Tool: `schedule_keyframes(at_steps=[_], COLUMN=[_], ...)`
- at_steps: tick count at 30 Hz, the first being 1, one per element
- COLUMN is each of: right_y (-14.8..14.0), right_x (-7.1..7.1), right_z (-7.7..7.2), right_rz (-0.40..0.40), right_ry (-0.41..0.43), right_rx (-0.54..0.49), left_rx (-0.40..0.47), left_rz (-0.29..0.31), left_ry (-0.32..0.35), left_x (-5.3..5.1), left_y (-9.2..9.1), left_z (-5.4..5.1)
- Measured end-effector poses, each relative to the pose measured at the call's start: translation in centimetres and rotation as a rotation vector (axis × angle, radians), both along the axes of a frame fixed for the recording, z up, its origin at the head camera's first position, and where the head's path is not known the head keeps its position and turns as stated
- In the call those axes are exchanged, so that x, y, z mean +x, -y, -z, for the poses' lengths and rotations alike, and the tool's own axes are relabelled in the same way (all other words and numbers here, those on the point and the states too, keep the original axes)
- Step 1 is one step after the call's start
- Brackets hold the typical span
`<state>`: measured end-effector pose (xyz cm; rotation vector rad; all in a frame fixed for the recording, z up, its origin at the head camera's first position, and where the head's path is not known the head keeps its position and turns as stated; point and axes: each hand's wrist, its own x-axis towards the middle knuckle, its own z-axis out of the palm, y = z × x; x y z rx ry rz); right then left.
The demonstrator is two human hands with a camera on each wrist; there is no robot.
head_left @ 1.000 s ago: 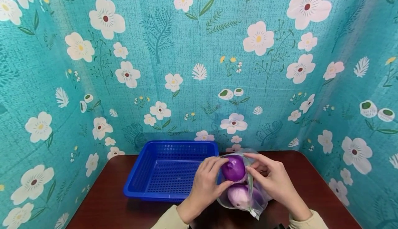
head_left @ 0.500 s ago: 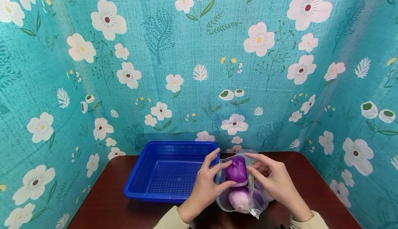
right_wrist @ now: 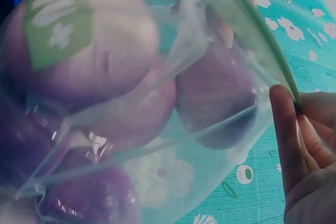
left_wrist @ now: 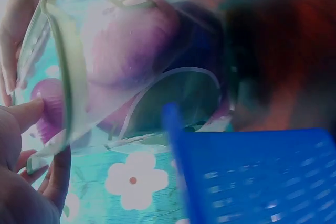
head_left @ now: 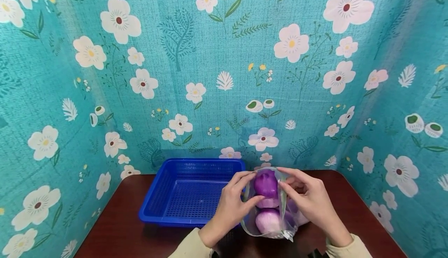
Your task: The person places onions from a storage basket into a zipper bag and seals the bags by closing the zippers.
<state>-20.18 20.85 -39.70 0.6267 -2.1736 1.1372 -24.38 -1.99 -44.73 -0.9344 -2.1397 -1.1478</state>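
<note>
A clear zip bag with green-edged rims holds several purple onions. The uppermost onion sits in the bag's mouth, and a paler onion lies below it. My left hand grips the bag's left rim, its thumb reaching in against the upper onion. On the opposite side, my right hand pinches the right rim between thumb and fingers. Seen from the right wrist, the bag's green label covers part of a large onion.
Left of the bag stands a blue plastic basket with a perforated floor. Both rest on a dark red-brown table. A teal flowered cloth surrounds the table's back and sides.
My left fingers have moved from the upper onion to the bag's left rim, after spreading briefly. The bag's mouth now reaches higher around that onion. My right hand keeps its pinch.
</note>
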Motion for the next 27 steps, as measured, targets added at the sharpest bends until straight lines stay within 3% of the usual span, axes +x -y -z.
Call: schedule_keyframes(at_steps=[8, 15, 20, 27], right_y=[-0.6, -0.8, -0.4, 0.0], right_x=[0.2, 0.1, 0.1, 0.0], right_z=[-0.5, -0.2, 0.2, 0.6], right_rz=[0.072, 0.054, 0.016, 0.0], right_ry=[-0.056, -0.047, -0.037, -0.035], right_rx=[-0.022, -0.012, -0.024, -0.014], left_rx=[0.038, 0.023, 0.022, -0.022], left_rz=[0.051, 0.01, -0.038, -0.186], left_ry=[0.021, 0.013, -0.078, -0.254], left_x=[-0.2, -0.2, -0.5, -1.0], left_y=[0.2, 0.1, -0.2, -0.7], left_z=[-2.1, -2.2, -1.4, -0.3])
